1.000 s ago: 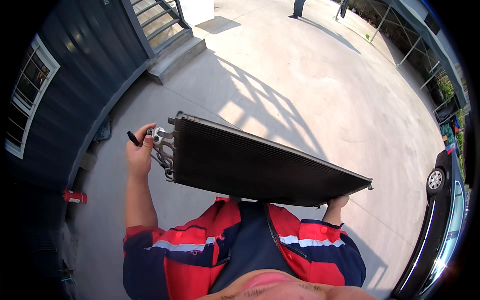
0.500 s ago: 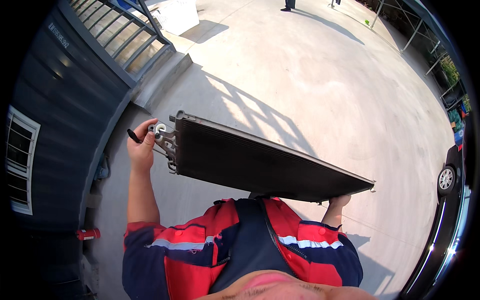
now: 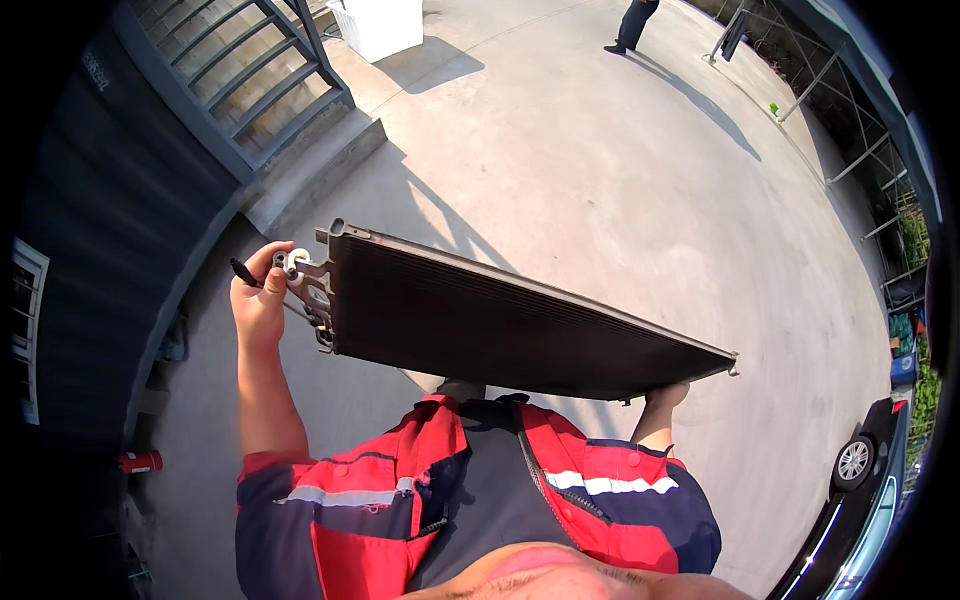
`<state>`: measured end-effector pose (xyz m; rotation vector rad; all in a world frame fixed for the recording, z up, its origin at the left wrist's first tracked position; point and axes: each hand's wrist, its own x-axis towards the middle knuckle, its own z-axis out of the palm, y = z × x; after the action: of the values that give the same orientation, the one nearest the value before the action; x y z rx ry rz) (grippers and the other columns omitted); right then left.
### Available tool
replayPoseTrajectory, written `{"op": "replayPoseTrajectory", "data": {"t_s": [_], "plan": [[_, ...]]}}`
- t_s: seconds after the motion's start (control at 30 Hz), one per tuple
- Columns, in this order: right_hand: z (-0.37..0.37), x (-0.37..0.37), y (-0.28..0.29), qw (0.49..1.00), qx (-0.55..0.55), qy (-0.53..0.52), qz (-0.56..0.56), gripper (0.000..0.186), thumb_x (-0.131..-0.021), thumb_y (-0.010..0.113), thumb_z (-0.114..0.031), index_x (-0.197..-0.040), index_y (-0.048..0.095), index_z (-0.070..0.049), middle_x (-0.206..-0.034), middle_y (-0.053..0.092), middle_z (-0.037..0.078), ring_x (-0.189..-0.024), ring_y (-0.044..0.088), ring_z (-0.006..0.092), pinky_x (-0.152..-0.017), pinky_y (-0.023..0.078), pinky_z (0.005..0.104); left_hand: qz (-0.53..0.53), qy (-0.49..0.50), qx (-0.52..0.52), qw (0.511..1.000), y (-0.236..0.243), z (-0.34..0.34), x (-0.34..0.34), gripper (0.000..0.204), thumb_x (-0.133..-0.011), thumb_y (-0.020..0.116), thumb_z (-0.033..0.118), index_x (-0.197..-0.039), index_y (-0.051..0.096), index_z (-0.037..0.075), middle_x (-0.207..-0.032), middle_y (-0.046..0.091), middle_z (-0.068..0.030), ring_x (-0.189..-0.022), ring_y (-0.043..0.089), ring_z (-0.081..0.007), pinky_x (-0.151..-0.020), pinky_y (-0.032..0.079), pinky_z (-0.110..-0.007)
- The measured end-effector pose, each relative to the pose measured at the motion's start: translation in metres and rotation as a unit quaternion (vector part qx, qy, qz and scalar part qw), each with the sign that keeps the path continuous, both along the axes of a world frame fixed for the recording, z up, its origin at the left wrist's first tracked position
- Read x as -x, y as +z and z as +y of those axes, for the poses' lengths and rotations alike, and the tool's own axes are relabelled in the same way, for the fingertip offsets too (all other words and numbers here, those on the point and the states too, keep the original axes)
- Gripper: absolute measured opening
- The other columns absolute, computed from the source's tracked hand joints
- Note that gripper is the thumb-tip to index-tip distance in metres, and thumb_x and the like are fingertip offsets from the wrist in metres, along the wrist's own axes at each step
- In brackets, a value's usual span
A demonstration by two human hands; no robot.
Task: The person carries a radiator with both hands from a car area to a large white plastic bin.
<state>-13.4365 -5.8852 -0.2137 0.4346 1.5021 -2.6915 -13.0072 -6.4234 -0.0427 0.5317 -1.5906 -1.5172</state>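
A flat, dark car radiator or condenser [image 3: 500,320] with a pale metal edge spans the space in front of my body, its right end lower in the picture. My left hand [image 3: 258,300] grips the metal fittings and white ring at its left end. A slim black-ended thing [image 3: 243,271] sticks out from the same hand; its kind is unclear. My right hand [image 3: 665,397] is at the lower right corner, its fingers mostly hidden behind the panel and seeming to support it from below.
Metal stairs [image 3: 260,75] with a concrete step [image 3: 320,165] stand at the left beside a dark wall [image 3: 110,230]. A white bin [image 3: 380,25] is farther off. Another person's legs [image 3: 632,25] show at the top. A black car [image 3: 840,490] stands at right; a red cylinder [image 3: 140,461] lies left.
The surroundings have shifted in view: stairs, bin and the other person's legs show lower, and the car stands farther down. Both hands keep their hold on the panel, which sits slightly more left.
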Motion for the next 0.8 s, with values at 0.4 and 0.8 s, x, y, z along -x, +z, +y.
{"op": "replayPoseTrajectory", "data": {"t_s": [0.4, 0.8], "plan": [[-0.147, 0.229, -0.047, 0.995, -0.032, -0.091, -0.014, 0.041, -0.096, 0.042, -0.03, -0.117, 0.055, 0.003, -0.113, 0.061, 0.016, -0.1, 0.061, 0.0325, -0.087, 0.054, 0.0454, -0.014, -0.062, 0.026, 0.998, -0.049, -0.186, 0.312, 0.067, -0.078, 0.073, 0.052, -0.111, 0.061, -0.004, -0.085, 0.06, 0.0012, -0.075, 0.053, -0.0064, -0.066, 0.04, -0.02], [-0.366, 0.435, 0.043, 0.998, 0.003, -0.054, -0.009, 0.04, -0.097, 0.04, -0.029, -0.117, 0.055, 0.002, -0.112, 0.06, 0.016, -0.099, 0.061, 0.033, -0.086, 0.054, 0.0453, -0.04, -0.006, 0.038, 0.998, 0.054, -0.368, 0.463, 0.069, -0.078, 0.072, 0.053, -0.115, 0.059, -0.004, -0.091, 0.061, -0.0005, -0.082, 0.054, -0.007, -0.072, 0.042, -0.02]]}}
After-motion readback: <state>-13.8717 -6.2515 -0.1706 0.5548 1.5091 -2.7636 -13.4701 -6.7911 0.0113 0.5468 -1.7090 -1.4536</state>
